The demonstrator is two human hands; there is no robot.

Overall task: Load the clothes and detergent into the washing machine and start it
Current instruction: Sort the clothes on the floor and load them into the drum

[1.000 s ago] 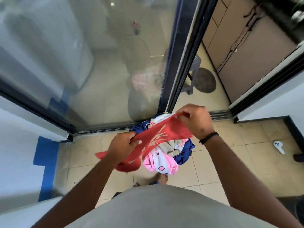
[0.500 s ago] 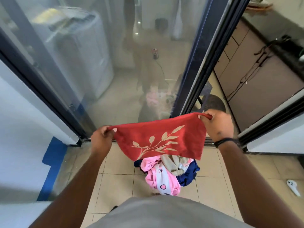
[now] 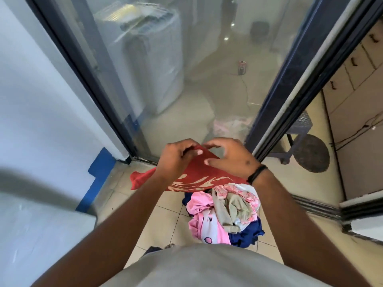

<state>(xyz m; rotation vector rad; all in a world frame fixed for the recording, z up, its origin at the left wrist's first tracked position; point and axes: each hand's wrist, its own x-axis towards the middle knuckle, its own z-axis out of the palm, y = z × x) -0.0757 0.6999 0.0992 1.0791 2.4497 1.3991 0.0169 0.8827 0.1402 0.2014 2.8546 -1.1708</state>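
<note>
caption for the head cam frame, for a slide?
Both hands, left hand and right hand, hold a red cloth above a clothes pile.

Both hands [image 3: 207,157] pinch a red cloth [image 3: 192,177] — above the clothes pile [image 3: 223,216].

A red cloth [image 3: 199,175] with a pale leaf print hangs folded above a heap of pink, beige and blue clothes [image 3: 223,216] on the tiled floor [image 3: 157,220].
</note>
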